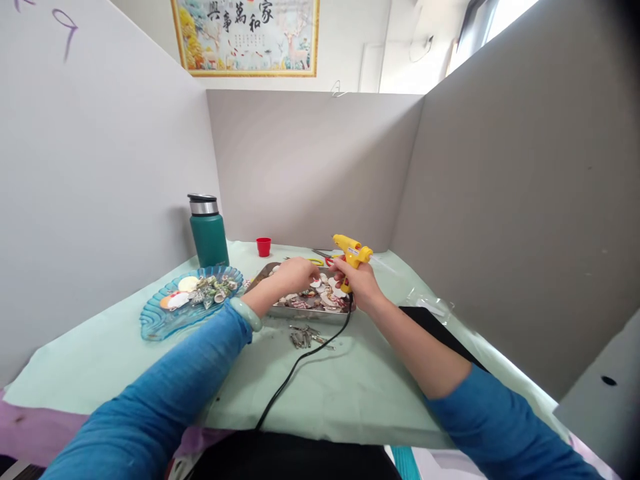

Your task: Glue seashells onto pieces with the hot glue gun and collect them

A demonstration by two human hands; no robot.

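Observation:
My right hand (363, 283) is wrapped round the handle of a yellow hot glue gun (351, 250), whose nozzle points up and to the left. A clear glue stick (384, 263) sticks out of its back, and a black cord (295, 367) runs from the handle to the table's front edge. Over a metal tray (305, 313) of seashells (330, 293), my left hand (296, 273) is closed, its fingers curled. Whatever those fingertips hold, if anything, is hidden. In front of the tray lies a small heap of metal clips (305, 337).
A blue glass dish (160, 323) with shells stands at left, a green bottle (209, 233) behind it. Behind the tray are a red cup (263, 247) and scissors (323, 253). Clear plastic packaging (433, 305) lies at right. Grey panels (315, 167) enclose three sides.

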